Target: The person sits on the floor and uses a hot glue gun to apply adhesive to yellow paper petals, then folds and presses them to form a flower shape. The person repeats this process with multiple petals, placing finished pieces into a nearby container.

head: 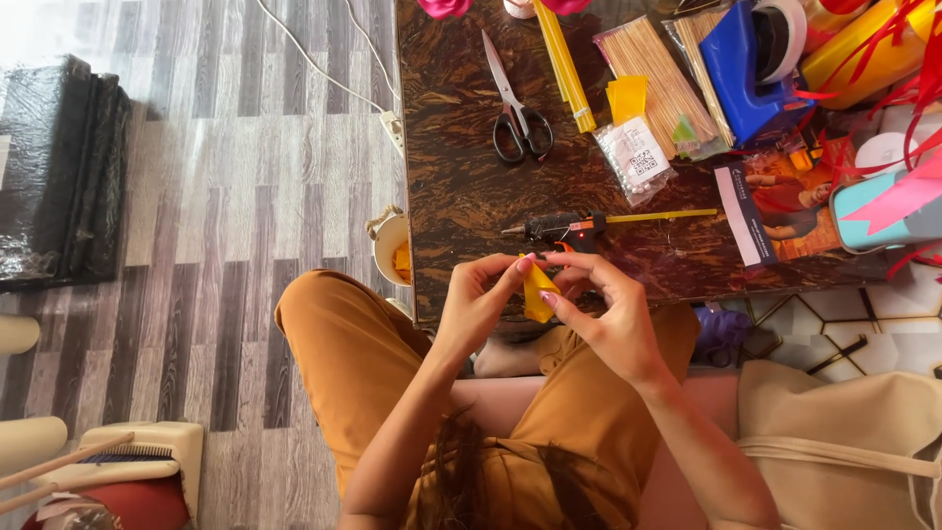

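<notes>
Head view looks down on a small yellow paper piece [538, 291], folded into a pointed, roughly petal-like shape with a crease down its length and a slightly darker shaded side. It is held in the air just in front of the near edge of the dark marbled counter [461, 167], above the person's lap in mustard-coloured trousers. The left hand [479, 299] pinches the piece from its left side, thumb and forefinger closed on the upper edge. The right hand [606, 304] closes on it from the right, its fingertips meeting the paper at top and at mid-height, so the piece sits between both grips with its lower tip hanging free.

On the counter just beyond the hands lies a black glue gun [557, 229] with a yellow glue stick [662, 215] in its back. Farther off are scissors [515, 103], a bundle of wooden skewers [655, 79] and a blue tape dispenser [751, 69].
</notes>
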